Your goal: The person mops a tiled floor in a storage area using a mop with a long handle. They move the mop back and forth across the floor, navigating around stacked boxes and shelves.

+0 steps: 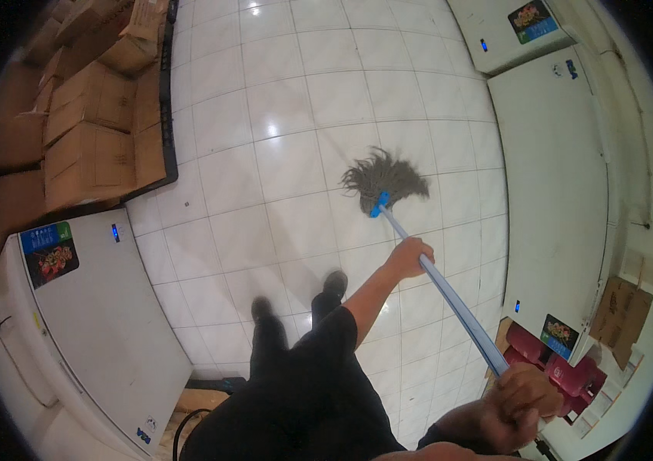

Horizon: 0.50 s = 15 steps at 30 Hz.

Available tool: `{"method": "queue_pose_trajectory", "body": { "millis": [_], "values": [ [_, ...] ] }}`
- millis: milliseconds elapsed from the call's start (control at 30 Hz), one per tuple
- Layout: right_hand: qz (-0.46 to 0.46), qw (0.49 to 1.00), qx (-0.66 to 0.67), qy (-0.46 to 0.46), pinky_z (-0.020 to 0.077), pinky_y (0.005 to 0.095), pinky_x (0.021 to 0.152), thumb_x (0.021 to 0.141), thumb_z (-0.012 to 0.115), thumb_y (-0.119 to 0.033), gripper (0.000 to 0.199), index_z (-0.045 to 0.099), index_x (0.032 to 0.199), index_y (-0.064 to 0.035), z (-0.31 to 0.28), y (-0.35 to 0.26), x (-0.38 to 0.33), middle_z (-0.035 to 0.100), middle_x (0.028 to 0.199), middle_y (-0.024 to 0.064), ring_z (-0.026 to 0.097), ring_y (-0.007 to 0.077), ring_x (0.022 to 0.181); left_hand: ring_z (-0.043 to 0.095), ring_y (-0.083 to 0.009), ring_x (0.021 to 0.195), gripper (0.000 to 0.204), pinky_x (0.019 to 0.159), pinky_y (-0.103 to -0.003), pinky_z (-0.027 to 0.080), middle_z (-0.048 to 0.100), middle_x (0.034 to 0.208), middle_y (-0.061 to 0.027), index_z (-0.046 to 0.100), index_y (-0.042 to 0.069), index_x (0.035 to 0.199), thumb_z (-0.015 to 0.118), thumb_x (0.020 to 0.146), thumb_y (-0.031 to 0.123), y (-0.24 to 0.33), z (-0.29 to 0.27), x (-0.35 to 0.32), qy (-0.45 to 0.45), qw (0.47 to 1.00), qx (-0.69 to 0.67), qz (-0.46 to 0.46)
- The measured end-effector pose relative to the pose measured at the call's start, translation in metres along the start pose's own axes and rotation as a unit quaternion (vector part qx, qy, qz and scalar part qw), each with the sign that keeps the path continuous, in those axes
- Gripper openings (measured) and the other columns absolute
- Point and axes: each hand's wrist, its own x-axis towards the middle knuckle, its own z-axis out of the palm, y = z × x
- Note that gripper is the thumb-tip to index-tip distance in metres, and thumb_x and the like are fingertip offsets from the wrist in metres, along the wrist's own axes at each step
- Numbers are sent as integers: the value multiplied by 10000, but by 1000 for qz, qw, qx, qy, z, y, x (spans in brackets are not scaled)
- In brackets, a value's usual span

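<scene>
On the white tiled floor (265, 115) in front of you lies the mop head (385, 178), grey and stringy, spread flat on the tiles. A blue clip (379, 204) joins it to the light blue handle (453, 300), which runs tilted from the mop head down to the lower right of the view.

Your left hand (411, 257) holds the handle near its middle, with the grip closed around it, arm stretched forward. Your right hand (522, 399) holds the upper end of the handle, close to your body, fingers wrapped tight on it.

Your two black shoes (299, 300) stand on the tiles just behind the mop head, and your black clothes fill the lower middle.

At your left stands a white chest freezer (104, 323) with a small blue light, and behind it cardboard boxes (88, 115) are piled on a black pallet (167, 115). At your right stands another long white freezer (557, 200), and one more freezer (507, 31) is farther ahead. Near the lower right, red packs (565, 369) and a flat brown carton (620, 315) lie beside the freezer.
</scene>
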Motion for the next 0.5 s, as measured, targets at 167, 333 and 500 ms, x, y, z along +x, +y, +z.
{"method": "queue_pose_trajectory", "body": {
  "millis": [167,333,500],
  "values": [
    [30,996,85,-5,313,238,417,903,524,-158,273,332,708,-149,18,-42,-12,326,434,-28,262,66,350,653,-315,780,105,749,-439,501,674,742,-71,699,175,717,739,724,272,37,-55,-82,-83,983,147,-67],
    [173,959,217,-65,437,313,446,873,584,-178,334,406,597,-120,79,-14,-82,491,475,14,412,144,373,628,-376,740,183,719,-471,474,643,691,-122,639,128,650,742,741,250,31,-215,-234,-10,956,222,-193],
    [313,903,136,-262,537,366,646,906,577,-201,251,701,940,14,166,63,-220,721,840,141,660,236,653,614,-344,818,92,805,-459,445,648,744,-114,669,128,680,760,686,141,-63,-361,-467,165,908,278,-266]
  ]
}}
